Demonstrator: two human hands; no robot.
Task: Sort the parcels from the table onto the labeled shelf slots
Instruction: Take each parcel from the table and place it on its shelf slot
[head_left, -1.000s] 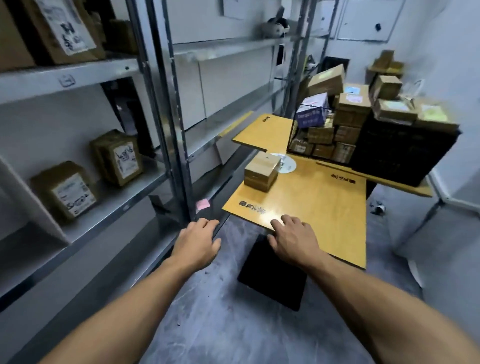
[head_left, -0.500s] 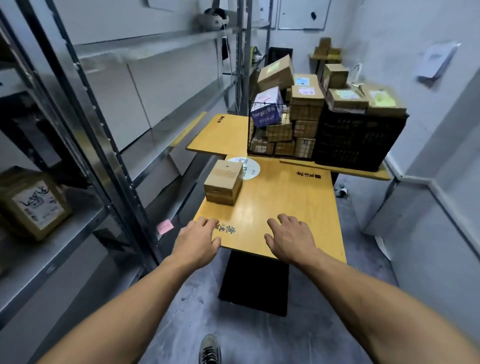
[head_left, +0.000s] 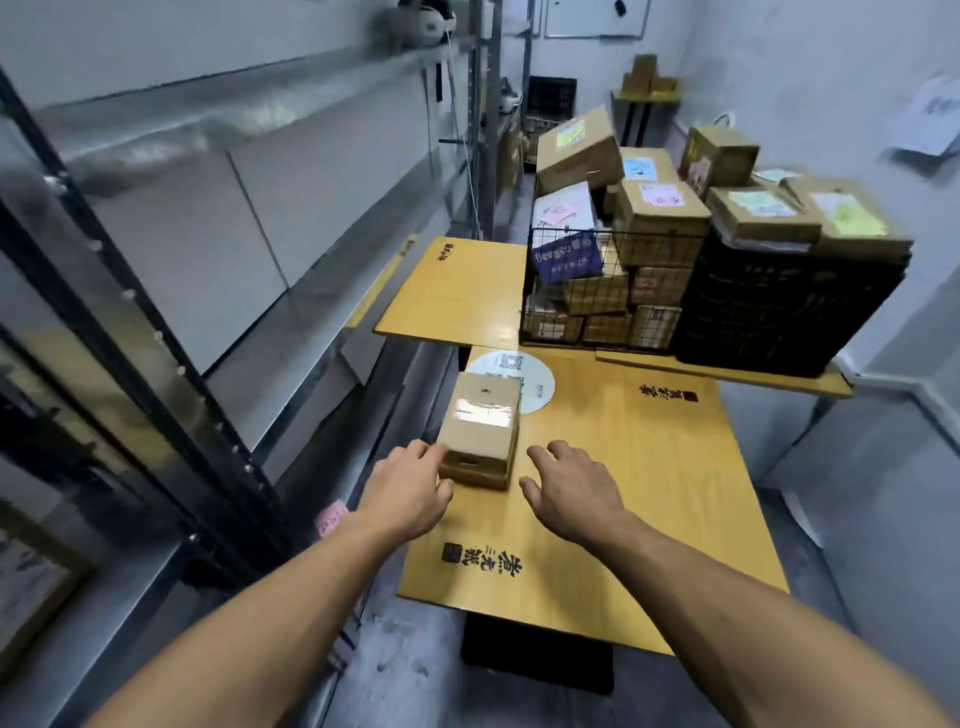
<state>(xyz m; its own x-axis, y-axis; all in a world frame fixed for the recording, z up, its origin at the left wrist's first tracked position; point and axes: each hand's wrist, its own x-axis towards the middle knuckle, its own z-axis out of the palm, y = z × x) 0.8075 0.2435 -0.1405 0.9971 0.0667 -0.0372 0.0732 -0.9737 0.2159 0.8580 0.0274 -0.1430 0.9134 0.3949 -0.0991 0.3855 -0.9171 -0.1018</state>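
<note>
A metal shelving rack (head_left: 150, 338) ran the whole left side, its steel shelves blurred. Beside it stood the near desk (head_left: 649, 493), a yellow wooden top with dark printed characters (head_left: 483, 558) at its near edge. A second yellow desk (head_left: 457, 291) lay behind it, a little higher and overlapping its far edge. On that far desk, at the right, sat a black plastic crate (head_left: 779, 312) with labeled cardboard parcels (head_left: 763, 213) piled on top. Just left of the crate and touching it was a wire basket (head_left: 597, 291) packed with more cartons, among them a purple-blue parcel (head_left: 566, 257) leaning against the mesh and a large tilted carton (head_left: 579, 148) at the top.

Both bare forearms reached forward over the near desk. The left hand (head_left: 410, 493) lay at the near left corner of the small taped parcel (head_left: 480, 426), fingertips at its left face and thumb by the near face. Its grip was apart, fingers nearly straight; blur hid whether they actually touched. The right hand (head_left: 571, 488) hovered just right of the parcel, clear of it, grip apart with fingers spread.

The small taped parcel stood near the desk's left edge on a flatter carton (head_left: 472, 470), partly covering a white round sticker (head_left: 535, 384). A pink note (head_left: 332, 517) was stuck low on the rack.
</note>
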